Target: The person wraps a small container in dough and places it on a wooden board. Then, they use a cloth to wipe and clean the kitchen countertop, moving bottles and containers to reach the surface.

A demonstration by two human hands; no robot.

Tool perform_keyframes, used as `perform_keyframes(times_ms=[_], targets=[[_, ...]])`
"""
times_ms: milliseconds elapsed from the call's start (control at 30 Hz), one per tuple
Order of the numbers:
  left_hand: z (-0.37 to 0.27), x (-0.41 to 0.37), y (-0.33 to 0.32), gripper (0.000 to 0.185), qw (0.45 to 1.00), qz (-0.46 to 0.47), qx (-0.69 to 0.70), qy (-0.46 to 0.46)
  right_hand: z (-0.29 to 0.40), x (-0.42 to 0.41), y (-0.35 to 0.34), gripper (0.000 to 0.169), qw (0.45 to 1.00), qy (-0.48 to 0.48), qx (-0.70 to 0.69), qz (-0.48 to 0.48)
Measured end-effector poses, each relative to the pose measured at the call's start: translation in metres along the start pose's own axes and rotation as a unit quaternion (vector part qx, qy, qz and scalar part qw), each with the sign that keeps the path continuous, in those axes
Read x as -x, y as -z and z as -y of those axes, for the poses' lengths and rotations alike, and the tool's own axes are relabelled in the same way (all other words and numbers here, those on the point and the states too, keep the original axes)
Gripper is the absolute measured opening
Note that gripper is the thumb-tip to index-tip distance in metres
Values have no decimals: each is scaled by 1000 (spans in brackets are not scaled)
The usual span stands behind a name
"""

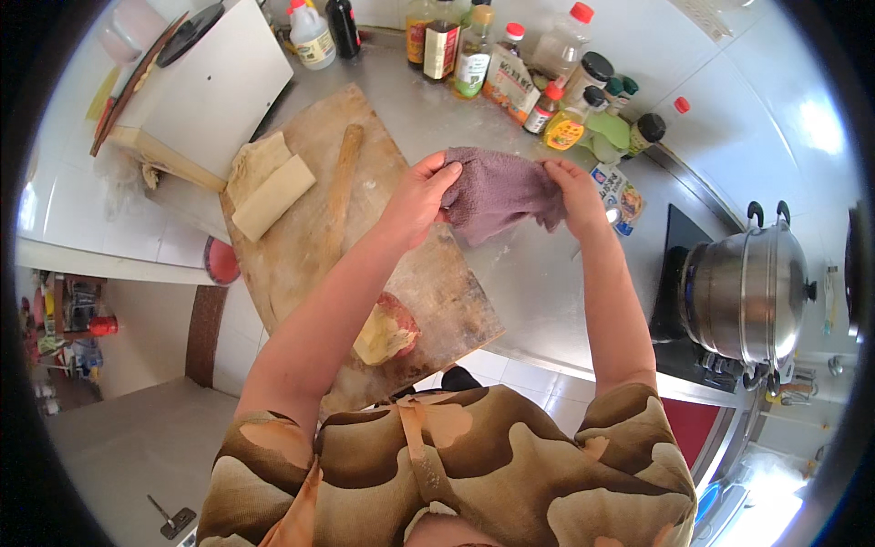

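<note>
Between my two hands a mauve terry cloth (502,195) is stretched over the steel counter. My left hand (424,198) pinches its left end by the thumb and fingers, near the edge of a wooden board. The other end is gripped by my right hand (577,195). On the floured board (437,287) lies a wooden rolling pin (345,164), partly hidden by my left forearm. Left of the pin rests a folded slab of dough (273,195). Closer to my body, a pale yellow mass (377,335) sits against something reddish, whose kind I cannot tell.
Sauce bottles (472,65) and jars line the wall behind the counter. A printed food packet (618,191) lies right of my right hand. Farther right, a lidded steel steamer pot (742,294) stands on a black cooktop (670,273). A white box-like item (205,89) borders the board's far left.
</note>
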State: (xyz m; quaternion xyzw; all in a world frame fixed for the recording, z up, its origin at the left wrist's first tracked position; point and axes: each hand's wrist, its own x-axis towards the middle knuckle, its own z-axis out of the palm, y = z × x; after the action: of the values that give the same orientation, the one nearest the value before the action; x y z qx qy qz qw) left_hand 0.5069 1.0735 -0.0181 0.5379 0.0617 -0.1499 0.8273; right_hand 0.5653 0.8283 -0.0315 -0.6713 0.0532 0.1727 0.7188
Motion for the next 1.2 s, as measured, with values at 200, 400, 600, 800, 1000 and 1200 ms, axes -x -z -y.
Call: perform_keyframes(times_ms=[200,400,600,800,1000,1200], targets=[[2,0,15,29,999,-36,4,3,5,-16,-12,20,992,56,-116,-2],[0,-5,16,29,999,-32,-9,22,24,-15,-18,23,986,36,-151,58],[8,-20,31,31,996,-93,16,2,37,-58,-44,23,977,149,109,103],[-53,-63,67,46,949,-248,-189,-49,80,-129,-128,25,789,323,521,-41],[-56,-17,122,52,916,-261,-286,-106,31,-136,-168,32,747,313,582,-73],[-24,93,178,37,849,-379,-343,-133,-33,-202,-188,39,728,454,514,10]])
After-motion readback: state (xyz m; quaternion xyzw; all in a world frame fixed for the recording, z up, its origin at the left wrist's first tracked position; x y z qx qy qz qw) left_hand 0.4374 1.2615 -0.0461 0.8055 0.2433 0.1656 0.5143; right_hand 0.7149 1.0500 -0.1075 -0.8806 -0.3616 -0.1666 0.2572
